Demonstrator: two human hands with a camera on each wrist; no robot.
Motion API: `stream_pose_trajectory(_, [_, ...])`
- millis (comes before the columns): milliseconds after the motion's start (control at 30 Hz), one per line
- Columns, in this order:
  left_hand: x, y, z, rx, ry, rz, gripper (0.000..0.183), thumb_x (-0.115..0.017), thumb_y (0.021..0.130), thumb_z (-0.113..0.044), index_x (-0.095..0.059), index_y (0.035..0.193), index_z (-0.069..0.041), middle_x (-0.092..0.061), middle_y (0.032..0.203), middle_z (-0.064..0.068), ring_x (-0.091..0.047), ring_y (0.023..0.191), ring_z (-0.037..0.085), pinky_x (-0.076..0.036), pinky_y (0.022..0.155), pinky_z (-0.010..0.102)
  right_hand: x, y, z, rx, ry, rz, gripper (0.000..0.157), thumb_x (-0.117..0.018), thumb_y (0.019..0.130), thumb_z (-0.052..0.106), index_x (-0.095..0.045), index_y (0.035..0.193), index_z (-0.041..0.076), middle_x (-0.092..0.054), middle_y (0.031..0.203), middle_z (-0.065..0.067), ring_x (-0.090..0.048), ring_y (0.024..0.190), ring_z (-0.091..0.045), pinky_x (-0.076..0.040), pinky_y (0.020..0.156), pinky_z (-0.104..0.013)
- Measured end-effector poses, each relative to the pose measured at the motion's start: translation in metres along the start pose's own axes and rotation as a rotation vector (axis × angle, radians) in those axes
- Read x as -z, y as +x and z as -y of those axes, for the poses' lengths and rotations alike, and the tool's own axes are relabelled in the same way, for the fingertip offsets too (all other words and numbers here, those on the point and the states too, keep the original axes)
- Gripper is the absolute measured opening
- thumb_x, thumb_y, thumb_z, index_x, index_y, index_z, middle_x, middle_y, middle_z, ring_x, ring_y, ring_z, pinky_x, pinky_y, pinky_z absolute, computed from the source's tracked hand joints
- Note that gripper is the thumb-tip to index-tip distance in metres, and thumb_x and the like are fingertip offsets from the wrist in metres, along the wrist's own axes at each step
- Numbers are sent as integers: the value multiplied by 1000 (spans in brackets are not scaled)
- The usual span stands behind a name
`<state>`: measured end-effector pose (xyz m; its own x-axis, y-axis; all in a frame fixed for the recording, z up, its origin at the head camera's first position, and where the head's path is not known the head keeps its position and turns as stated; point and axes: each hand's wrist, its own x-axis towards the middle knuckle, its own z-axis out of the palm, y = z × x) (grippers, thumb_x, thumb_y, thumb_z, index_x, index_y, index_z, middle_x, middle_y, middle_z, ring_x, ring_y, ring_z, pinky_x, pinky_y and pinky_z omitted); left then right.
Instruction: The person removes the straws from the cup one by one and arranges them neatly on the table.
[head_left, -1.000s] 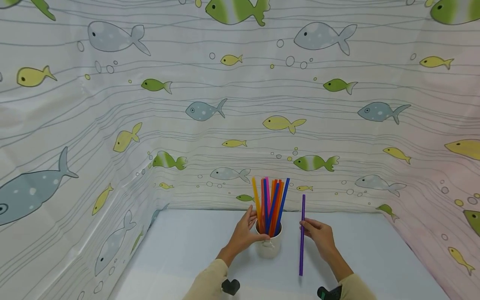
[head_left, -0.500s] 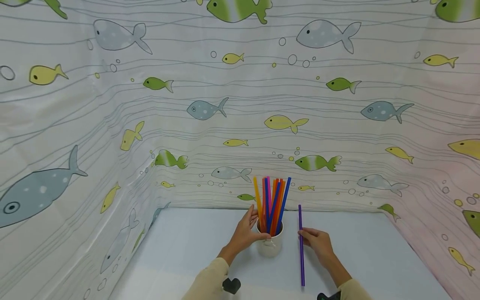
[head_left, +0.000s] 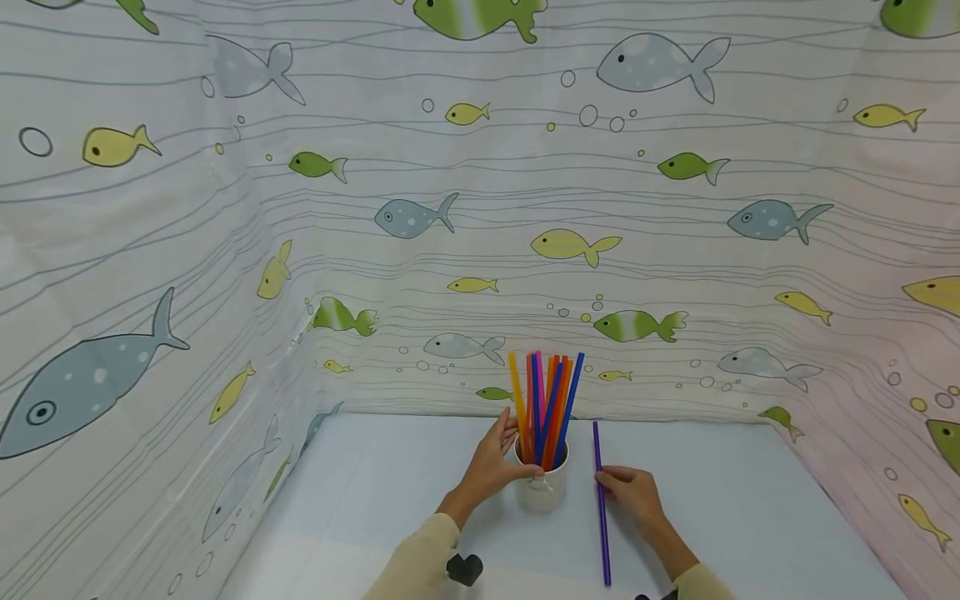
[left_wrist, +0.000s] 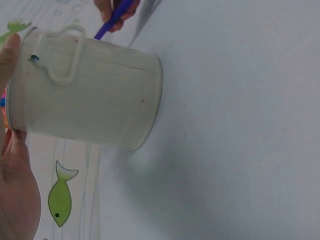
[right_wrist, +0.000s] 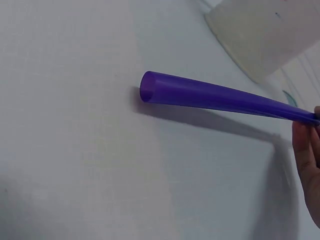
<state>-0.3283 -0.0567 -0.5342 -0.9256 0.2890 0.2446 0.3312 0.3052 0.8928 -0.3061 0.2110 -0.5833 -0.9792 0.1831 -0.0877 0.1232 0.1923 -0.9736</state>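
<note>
Purple straw (head_left: pixel 603 525) held out just to the right of the mug (head_left: pixel 540 500)

So the right hand (head_left: pixel 633 496) has that straw pinched between thumb and fingertips, gripped nearer the far end, with the longer part running back toward the person on the near-right side of the mug. It sits right at the fingertips, on the side of the hand that faces the mug, so basically between hand and mug and touching only the hand. The right wrist cam looks straight into the tube's open near end, and there's a shadow on the table (head_left: pixel 360 483) below. Can't tell if that end touches down.

Left hand (head_left: pixel 491 468) is cupped round the mug's left side, holding it: thumb at the rim on the near side, fingers round the far side. Mug's upright, with its handle (left_wrist: pixel 78 50) toward the person.

Sticking up out of the mug is a bunch of straws (head_left: pixel 549 412): a yellow one leaning left, a pink one, some blue, some orange and red. Behind the mug hangs a fish-print backdrop (head_left: pixel 487 192)
</note>
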Motion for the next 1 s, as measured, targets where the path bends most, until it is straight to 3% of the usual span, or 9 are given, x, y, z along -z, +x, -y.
stream_pose_trajectory(300, [0, 0, -1, -30, -18, 3, 108, -84, 77, -22, -13, 156, -8, -43, 145, 13, -43, 135, 26, -38, 107, 35, -4, -1, -6, 90, -250, -14, 27, -75, 86, 16, -73, 105, -3, -71, 84, -6, -65, 69, -16, -54, 57, -26])
stream_pose_trajectory(400, [0, -2, -4, -25, -19, 0, 107, -84, 77, -20, -13, 156, -7, -43, 145, 14, -43, 135, 26, -38, 107, 36, -6, -1, -8, 110, -298, -12, 26, -76, 84, 14, -73, 103, -4, -71, 83, -6, -64, 68, -15, -55, 57, -27])
stream_pose_trajectory(633, [8, -13, -37, -48, -44, 15, 103, -83, 78, -11, -14, 153, 3, -39, 145, 24, -41, 134, 37, -36, 107, 45, -10, 0, -9, 204, -399, -31, 25, -79, 78, 9, -74, 97, -6, -69, 78, -4, -63, 66, -14, -54, 56, -25])
stream_pose_trajectory(1000, [7, -13, -38, -22, -31, 14, 100, -82, 79, -13, -17, 153, 3, -42, 143, 24, -42, 133, 37, -36, 107, 45, -18, 0, -7, 246, -523, -43, 24, -78, 79, 8, -73, 97, -6, -66, 73, -2, -59, 65, -13, -54, 57, -27])
